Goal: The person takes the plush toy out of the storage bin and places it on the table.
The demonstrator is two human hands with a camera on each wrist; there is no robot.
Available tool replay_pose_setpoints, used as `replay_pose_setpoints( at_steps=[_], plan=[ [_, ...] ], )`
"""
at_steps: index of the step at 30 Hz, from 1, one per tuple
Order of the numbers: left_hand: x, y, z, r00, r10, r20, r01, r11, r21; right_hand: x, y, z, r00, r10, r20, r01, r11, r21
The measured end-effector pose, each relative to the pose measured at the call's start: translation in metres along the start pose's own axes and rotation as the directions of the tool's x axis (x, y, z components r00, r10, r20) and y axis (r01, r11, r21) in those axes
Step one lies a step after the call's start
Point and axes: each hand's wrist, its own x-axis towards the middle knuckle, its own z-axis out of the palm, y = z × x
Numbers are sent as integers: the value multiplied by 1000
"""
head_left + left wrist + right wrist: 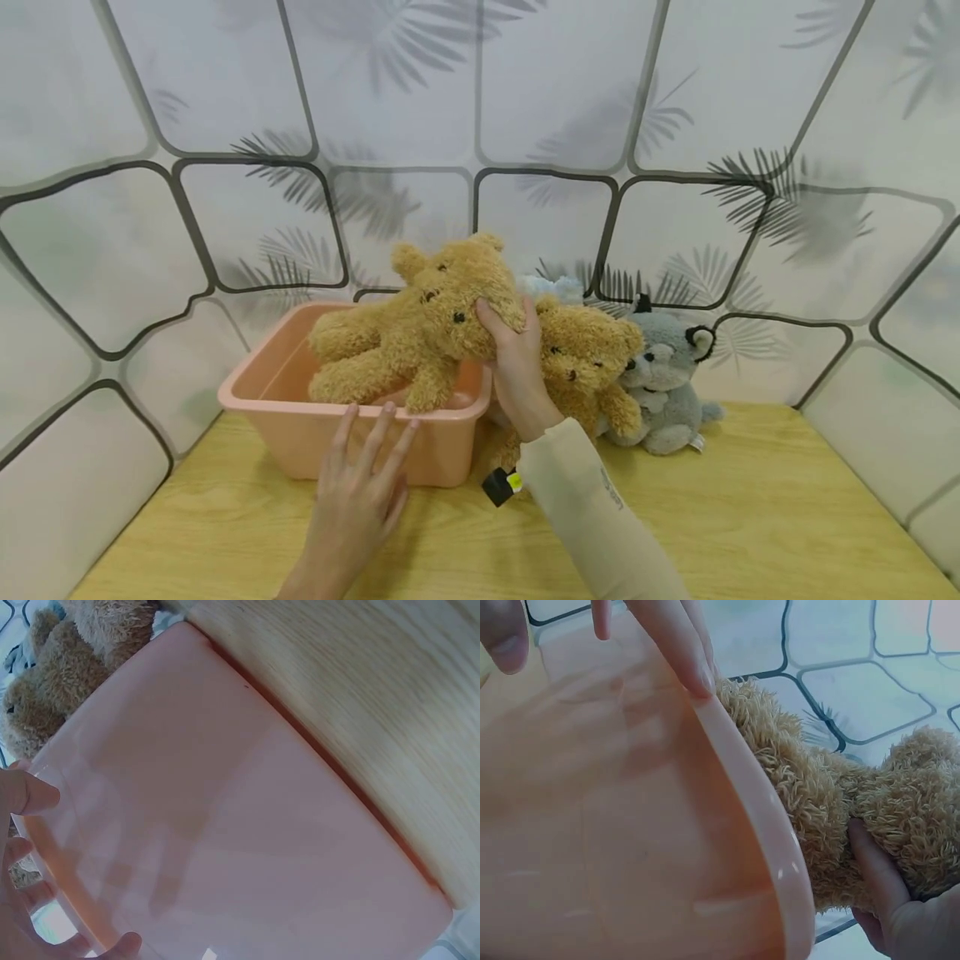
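A golden-brown teddy bear [397, 333] lies tilted over the pink plastic tub [352, 408], its legs inside and its head raised above the right rim. My right hand [513, 354] grips the bear's head, thumb in front near one eye. In the right wrist view that hand [915, 915] presses into the shaggy fur [810, 810] beyond the tub's edge. Spread and fairly straight, the fingers of my left hand [360, 492] touch the front rim. The left wrist view shows this hand [22, 862] along the rim, with the tub's outer wall [225, 787] filling the middle.
Right of the tub a second golden-brown teddy bear [588, 350] sits on the wooden table [750, 508], beside a grey plush animal [663, 375] with black-edged ears. Pale blue plush [551, 287] shows behind them. A small black piece [497, 487] is near my right sleeve. Patterned walls [547, 100] enclose the table.
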Motion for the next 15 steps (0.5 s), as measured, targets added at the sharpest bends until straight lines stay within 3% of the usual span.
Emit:
replay_pose_setpoints(
  at_steps=[6,15],
  plan=[
    [-1,1,-1,1000,-6,-5,6,1000,5,-5,1,-9,999,-28,-33,32,993,114],
    [-1,0,0,1000,-7,-12,8,1000,2,-17,-3,-22,996,-70,-50,75,991,113]
  ],
)
